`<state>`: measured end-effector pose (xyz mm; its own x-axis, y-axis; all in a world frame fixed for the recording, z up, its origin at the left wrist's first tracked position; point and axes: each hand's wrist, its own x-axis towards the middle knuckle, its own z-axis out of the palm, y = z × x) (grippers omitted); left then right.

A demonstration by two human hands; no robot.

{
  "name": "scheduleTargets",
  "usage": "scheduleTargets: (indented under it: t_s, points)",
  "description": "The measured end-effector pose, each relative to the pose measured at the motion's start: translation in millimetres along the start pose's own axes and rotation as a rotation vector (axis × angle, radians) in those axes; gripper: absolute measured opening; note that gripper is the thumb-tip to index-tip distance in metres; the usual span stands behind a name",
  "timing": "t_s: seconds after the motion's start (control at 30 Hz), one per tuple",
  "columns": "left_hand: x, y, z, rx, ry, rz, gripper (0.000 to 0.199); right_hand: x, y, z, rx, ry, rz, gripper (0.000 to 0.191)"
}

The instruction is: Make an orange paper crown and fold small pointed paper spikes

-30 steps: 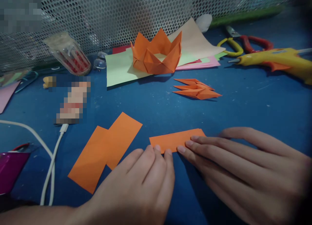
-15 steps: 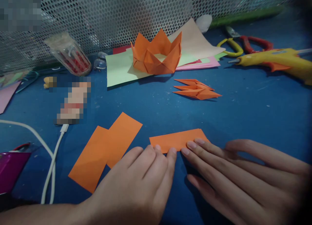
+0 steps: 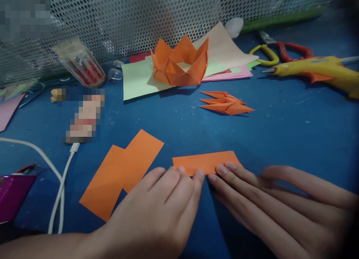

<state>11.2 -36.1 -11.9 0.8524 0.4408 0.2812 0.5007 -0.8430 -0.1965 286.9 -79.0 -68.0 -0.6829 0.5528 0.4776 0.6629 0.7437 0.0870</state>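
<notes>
A narrow orange folded paper strip lies on the blue table in front of me. My left hand has curled fingers, pinching the strip's near edge at its left end. Stretched across the right part of the same edge are the extended fingers of my right hand. Left of the strip, two orange paper rectangles overlap, partly behind my left hand. Beyond the strip rest several pointed folded orange paper pieces. An orange paper crown-like ring stands upright farther back.
Coloured paper sheets lie under the ring. At the right are a yellow glue gun and yellow- and red-handled tools. A jar with red bits, a blurred-out device and a white cable occupy the left. Perforated mesh rises behind.
My right hand has shifted slightly lower, and its thumb has tucked under the fingers. The strip's right end sits slightly lower. My left hand stays nearly still.
</notes>
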Motion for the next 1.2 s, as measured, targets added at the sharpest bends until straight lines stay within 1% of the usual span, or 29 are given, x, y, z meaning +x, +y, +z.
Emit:
scheduleTargets:
  t_s: [0.03, 0.07, 0.1, 0.17, 0.27, 0.33, 0.43, 0.5, 0.63, 0.73, 0.83, 0.97, 1.07, 1.17, 1.2]
  points:
    - [0, 0, -0.9, 0.002, 0.043, 0.003, 0.064, 1, 1, 0, 0.021, 0.018, 0.027, 0.048]
    - [0, 0, -1.4, -0.012, 0.004, -0.001, 0.06, 2, 2, -1, 0.044, 0.038, 0.051, 0.047]
    - [-1, 0, -1.2, -0.009, 0.02, 0.002, 0.06, 4, 3, -1, 0.063, 0.053, 0.069, 0.047]
    - [-3, 0, 0.5, -0.014, 0.009, 0.001, 0.057, 9, 4, -1, 0.076, 0.076, 0.081, 0.046]
    - [-5, -1, 3.7, -0.034, 0.0, 0.015, 0.049, 18, 6, 2, 0.064, 0.068, 0.071, 0.044]
    - [-5, -3, 4.1, -0.048, 0.003, 0.028, 0.049, 21, 6, 4, 0.058, 0.053, 0.055, 0.044]
    - [-3, -4, 2.2, -0.062, 0.018, 0.024, 0.057, 19, 5, 5, 0.05, 0.052, 0.04, 0.041]
    - [-2, -5, 0.9, -0.067, 0.021, 0.023, 0.058, 15, 3, 5, 0.034, 0.048, 0.038, 0.042]
    - [-3, -5, 0.3, -0.076, -0.006, 0.035, 0.048, 9, -1, 3, 0.05, 0.057, 0.062, 0.043]
    - [-6, -5, 0.6, -0.077, -0.01, 0.04, 0.042, 10, -1, 2, 0.042, 0.033, 0.012, 0.04]
    - [-6, -6, 0.8, -0.05, 0.028, 0.038, 0.047, 11, 0, 1, 0.025, -0.005, -0.041, 0.04]
    - [-3, -6, -0.1, -0.007, 0.047, 0.069, 0.056, 9, -1, 0, 0.049, 0.032, 0.013, 0.04]
    - [-3, -7, -0.9, 0.001, 0.026, 0.091, 0.059, 5, -4, 0, 0.04, 0.002, -0.001, 0.042]
    - [-6, -7, -1.0, 0.003, 0.005, 0.096, 0.053, 3, -5, 1, 0.028, -0.013, -0.01, 0.047]
    - [-8, -7, -1.1, 0.001, -0.007, 0.098, 0.049, 2, -5, 1, 0.028, 0.001, -0.001, 0.048]
